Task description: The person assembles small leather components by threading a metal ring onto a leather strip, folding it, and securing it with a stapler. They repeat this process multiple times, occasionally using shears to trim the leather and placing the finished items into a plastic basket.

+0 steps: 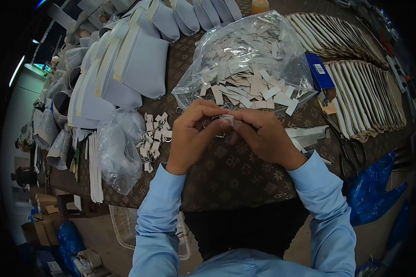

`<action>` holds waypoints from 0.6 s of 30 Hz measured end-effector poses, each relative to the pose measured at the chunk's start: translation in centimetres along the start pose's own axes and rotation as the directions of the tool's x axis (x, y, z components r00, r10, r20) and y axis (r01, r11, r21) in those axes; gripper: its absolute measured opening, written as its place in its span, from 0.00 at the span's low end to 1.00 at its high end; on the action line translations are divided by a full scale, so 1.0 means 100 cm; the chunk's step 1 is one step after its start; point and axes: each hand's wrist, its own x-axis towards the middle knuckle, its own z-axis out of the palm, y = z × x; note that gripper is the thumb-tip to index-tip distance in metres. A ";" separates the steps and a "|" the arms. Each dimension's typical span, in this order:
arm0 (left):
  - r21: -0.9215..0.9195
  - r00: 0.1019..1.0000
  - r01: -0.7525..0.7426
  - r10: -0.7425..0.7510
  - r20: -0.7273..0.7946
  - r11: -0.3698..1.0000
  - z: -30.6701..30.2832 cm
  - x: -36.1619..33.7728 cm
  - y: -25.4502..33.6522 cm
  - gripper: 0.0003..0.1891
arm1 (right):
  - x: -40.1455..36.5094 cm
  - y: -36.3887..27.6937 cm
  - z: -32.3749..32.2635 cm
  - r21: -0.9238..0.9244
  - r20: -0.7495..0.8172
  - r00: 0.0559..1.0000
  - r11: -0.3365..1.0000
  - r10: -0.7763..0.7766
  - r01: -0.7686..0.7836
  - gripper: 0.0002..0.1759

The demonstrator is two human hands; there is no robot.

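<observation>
My left hand [192,131] and my right hand [263,136] meet over the near part of the table. Between their fingertips is a small whitish strip [228,120], apparently folded, and both hands are closed on it. Part of a thin metal ring [221,135] shows just below the strip, by the left fingers; how the two join is hidden. Left of my left hand lies a heap of small folded tabs [155,138] with metal rings. Just beyond my hands, loose pale strips [252,85] spill from a clear plastic bag [196,76].
Grey-blue pouch-like pieces [141,62] stand in rows at the left. A crumpled plastic bag [118,157] hangs near the table edge. Black scissors [349,143] lie at the right, near stacked folded pieces [365,99] and a blue box [320,71]. Pale scraps [309,134] lie beside my right wrist.
</observation>
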 end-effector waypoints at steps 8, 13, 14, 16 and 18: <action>0.150 0.993 -0.093 0.102 -0.057 0.984 -0.001 0.001 -0.004 0.08 | 0.004 -0.003 -0.010 0.294 0.047 0.975 0.930 0.217 -0.221 0.10; 0.075 0.996 0.043 -0.037 -0.078 0.996 0.002 -0.002 0.000 0.07 | 0.003 0.004 -0.004 0.000 -0.061 0.997 0.999 -0.039 0.039 0.08; 0.070 0.994 0.076 -0.070 -0.080 0.995 0.002 -0.003 -0.001 0.07 | 0.003 0.004 -0.004 -0.149 -0.068 0.981 0.974 -0.180 0.168 0.07; 0.081 0.995 0.075 -0.069 -0.075 0.994 0.002 -0.003 -0.001 0.07 | 0.004 0.003 -0.004 -0.152 -0.073 0.980 0.973 -0.184 0.171 0.07; 0.094 0.996 0.069 -0.063 -0.064 0.993 0.003 -0.003 0.001 0.07 | 0.004 0.002 -0.006 -0.159 -0.083 0.978 0.971 -0.191 0.176 0.06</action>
